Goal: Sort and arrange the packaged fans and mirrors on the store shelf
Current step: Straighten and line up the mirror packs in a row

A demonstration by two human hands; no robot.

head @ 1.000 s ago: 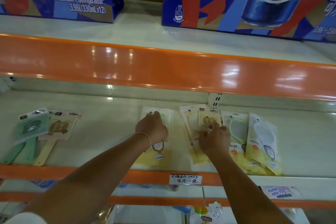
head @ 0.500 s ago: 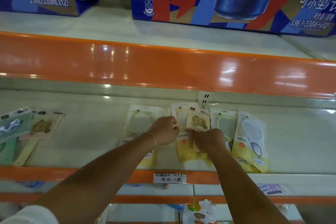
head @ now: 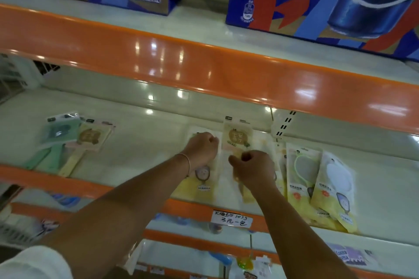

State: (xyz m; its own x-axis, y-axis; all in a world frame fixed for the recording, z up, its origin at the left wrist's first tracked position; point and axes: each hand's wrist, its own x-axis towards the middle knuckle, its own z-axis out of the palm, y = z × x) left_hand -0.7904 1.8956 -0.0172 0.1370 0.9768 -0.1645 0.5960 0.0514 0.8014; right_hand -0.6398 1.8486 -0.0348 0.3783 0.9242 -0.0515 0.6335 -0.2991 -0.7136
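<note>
Beige packaged fan (head: 237, 137) at 12 o'clock | right hand (head: 252, 169) pinches its handle; left hand (head: 201, 148) curled on yellow pack (head: 199, 190) | step: aligning | next: lay fan straight.

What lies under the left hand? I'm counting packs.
One yellow pack shows under the left hand; its top is covered, so anything beneath stays hidden.

The left hand (head: 202, 149) covered most of the yellow package (head: 196, 189) under it, so whether its curled fingers pinched anything could not be told. Just beside it, the right hand (head: 254, 169) hid the handle of the beige fan package (head: 237, 137); that grip was blurred. Lettering on the price tag (head: 232, 218) below both wrists was unreadable. The blue cartons (head: 317, 0) above were cut off by the top edge.
</note>
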